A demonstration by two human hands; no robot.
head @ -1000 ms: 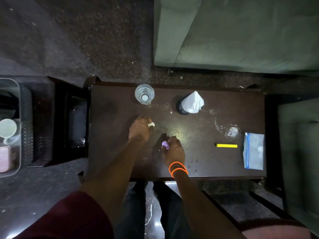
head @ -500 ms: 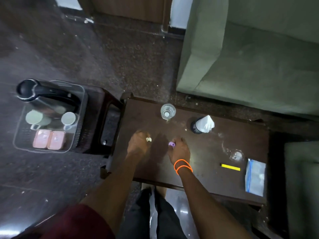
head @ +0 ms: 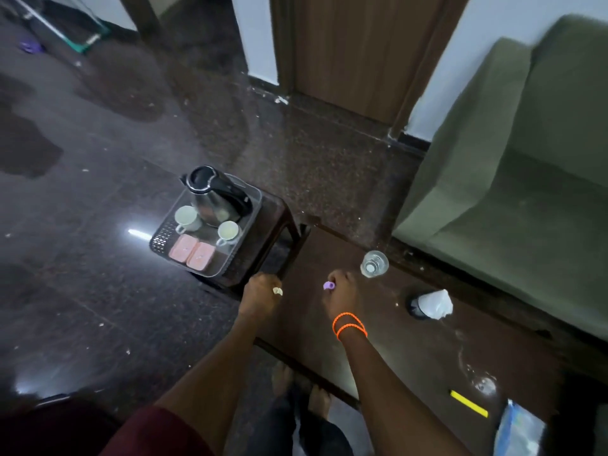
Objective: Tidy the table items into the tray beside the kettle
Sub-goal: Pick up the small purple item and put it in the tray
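Note:
My left hand [head: 261,292] is closed around a small white item [head: 277,291] at the left end of the dark table [head: 411,350]. My right hand [head: 340,292], with orange bands on the wrist, grips a small purple item [head: 328,286] just above the tabletop. Left of the table, a clear tray [head: 255,205] on a dark stool holds a black and steel kettle [head: 215,194], two white cups [head: 186,216] and two pink boxes [head: 192,255].
On the table stand a glass [head: 373,264], a dark cup with white tissue [head: 432,304], an overturned clear glass [head: 482,383], a yellow stick [head: 468,403] and a zip bag [head: 516,429]. A green sofa [head: 526,192] flanks the far side; a wooden door [head: 355,51] is beyond.
The view has swung left and up, bringing the tray and kettle into full sight. Both hands, still closed on their small items, have shifted toward the table's left end.

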